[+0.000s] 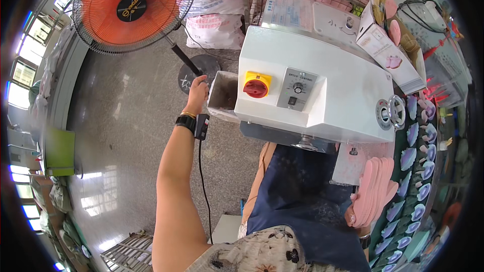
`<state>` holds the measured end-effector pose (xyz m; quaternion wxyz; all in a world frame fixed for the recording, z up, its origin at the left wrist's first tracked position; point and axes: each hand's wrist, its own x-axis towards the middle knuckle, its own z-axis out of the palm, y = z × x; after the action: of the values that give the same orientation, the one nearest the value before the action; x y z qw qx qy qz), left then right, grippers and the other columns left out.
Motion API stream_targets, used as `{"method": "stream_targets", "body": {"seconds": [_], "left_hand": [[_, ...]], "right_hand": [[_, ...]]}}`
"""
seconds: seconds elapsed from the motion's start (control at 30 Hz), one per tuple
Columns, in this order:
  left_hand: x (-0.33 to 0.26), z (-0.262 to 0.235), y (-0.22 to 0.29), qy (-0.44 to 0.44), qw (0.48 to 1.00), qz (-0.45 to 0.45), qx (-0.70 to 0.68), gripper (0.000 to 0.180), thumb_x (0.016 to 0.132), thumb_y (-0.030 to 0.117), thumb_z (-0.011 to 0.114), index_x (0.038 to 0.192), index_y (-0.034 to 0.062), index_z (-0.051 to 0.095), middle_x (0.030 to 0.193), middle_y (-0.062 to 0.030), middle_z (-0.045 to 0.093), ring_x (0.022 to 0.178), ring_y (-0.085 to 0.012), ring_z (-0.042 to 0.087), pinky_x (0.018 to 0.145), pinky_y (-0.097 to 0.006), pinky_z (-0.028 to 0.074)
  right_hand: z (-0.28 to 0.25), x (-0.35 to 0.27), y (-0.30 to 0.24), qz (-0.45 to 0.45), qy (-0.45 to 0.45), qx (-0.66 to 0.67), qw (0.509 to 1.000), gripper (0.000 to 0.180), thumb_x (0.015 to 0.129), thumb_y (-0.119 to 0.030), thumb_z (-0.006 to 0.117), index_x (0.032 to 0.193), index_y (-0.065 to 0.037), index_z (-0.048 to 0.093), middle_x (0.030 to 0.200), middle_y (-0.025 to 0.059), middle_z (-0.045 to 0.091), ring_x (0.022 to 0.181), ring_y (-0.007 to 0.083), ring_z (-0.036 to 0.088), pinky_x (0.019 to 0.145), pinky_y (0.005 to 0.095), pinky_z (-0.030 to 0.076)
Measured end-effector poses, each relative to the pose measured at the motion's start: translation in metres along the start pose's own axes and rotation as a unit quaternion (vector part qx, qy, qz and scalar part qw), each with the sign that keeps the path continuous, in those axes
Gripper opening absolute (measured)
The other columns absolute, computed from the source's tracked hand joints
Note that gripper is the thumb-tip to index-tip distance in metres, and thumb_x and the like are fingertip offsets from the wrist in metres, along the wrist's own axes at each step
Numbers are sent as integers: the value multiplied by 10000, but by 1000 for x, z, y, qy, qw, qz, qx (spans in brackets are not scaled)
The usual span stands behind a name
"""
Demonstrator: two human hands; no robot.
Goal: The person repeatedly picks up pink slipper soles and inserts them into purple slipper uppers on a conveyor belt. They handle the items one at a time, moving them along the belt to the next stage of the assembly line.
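My left hand [197,90] is stretched out to the grey metal chute [223,95] on the left side of the white machine [322,88], fingers curled on its near rim; can't tell if it has a firm grip or just rests there. The wrist carries a black watch and a small black device with a cable hanging down. My right hand [359,216] is low at the right, grip closed around a stack of pink insoles [375,189] held on edge, just beside the green conveyor belt [403,206] lined with pale lilac insole pieces [417,133]. The machine front has a red-and-yellow rotary switch [256,85], a grey control panel [297,89] and a handwheel [392,112]. An orange fan [132,7] stands on the floor beyond.
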<state>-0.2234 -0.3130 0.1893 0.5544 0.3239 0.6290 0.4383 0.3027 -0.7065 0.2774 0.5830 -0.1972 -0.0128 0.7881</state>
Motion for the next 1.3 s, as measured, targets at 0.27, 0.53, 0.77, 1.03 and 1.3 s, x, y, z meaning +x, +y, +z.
{"method": "stream_targets", "body": {"seconds": [0.27, 0.53, 0.77, 1.03, 1.3], "left_hand": [[34, -2, -8, -21, 990, 0, 136, 321, 949, 225, 497, 1212, 56, 568, 645, 27, 486, 617, -56, 494, 519, -247, 385], [55, 4, -18, 42, 953, 102, 284, 226, 864, 149, 650, 1052, 30, 691, 877, -98, 689, 763, -89, 625, 640, -235, 472], [22, -95, -136, -103, 527, 509, 673, 311, 902, 338, 603, 904, 48, 715, 592, -62, 625, 495, -194, 601, 527, -367, 488], [-248, 131, -40, -498, 812, -21, 305, 548, 892, 230, 647, 1363, 20, 462, 1039, -108, 663, 938, -173, 621, 825, -337, 496], [-340, 270, -7, -589, 790, -135, -104, 697, 865, 199, 705, 1418, -14, 337, 1325, -145, 523, 1248, -237, 495, 1028, -365, 422]], "right_hand": [[-23, -18, 5, 38, 10, -5, 999, 787, 918, -635, 347, 1490, -107, 227, 1124, 274, 552, 761, 426, 626, 685, 516, 512], [-32, -26, 5, 54, 108, -3, 993, 720, 927, -559, 394, 1428, -45, 343, 850, 295, 603, 746, 404, 608, 689, 430, 504], [48, 16, 4, 18, 99, -94, 990, 625, 967, -516, 371, 1430, -98, 324, 1057, 227, 578, 714, 354, 590, 572, 429, 486], [42, 16, 18, -74, 92, -120, 986, 716, 980, -559, 346, 1432, -5, 314, 1341, 204, 488, 1176, 326, 538, 887, 457, 502], [70, 8, 19, 4, 108, -299, 948, 661, 993, -504, 415, 1376, 34, 412, 1332, 127, 511, 1211, 171, 503, 1039, 315, 395]]}}
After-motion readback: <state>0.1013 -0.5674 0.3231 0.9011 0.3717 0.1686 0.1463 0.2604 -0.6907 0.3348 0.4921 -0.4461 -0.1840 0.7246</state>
